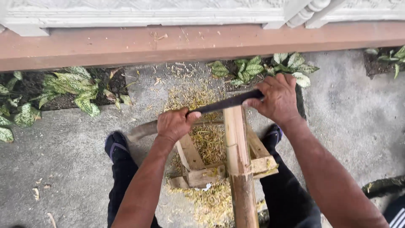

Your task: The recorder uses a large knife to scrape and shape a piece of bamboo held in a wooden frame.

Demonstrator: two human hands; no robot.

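Landmark: the bamboo pole (pixel 238 160) is standing nearly upright at the centre, its cut top end toward the wall.
Leafy plants (pixel 63 90): growing in the soil bed well to the left of the pole, under the reddish ledge (pixel 126 44).
Left shoe (pixel 116 145): planted on the concrete floor (pixel 63 164) left of the pole.
Left hand (pixel 174 124): clamping shut on the blade's back, just left of the pole top.
Blade (pixel 228 102): a long dark knife lying across the pole's top end, running between the 2 hands.
Wooden frame (pixel 198 169): bracing the pole's left and right sides, touching it.
Shavings (pixel 209 141): piling up on the floor around the pole's foot.
Right hand (pixel 276 99): gripping closed on the blade's handle end, just right of the pole top.
Right shoe (pixel 272 136): resting right of the pole.
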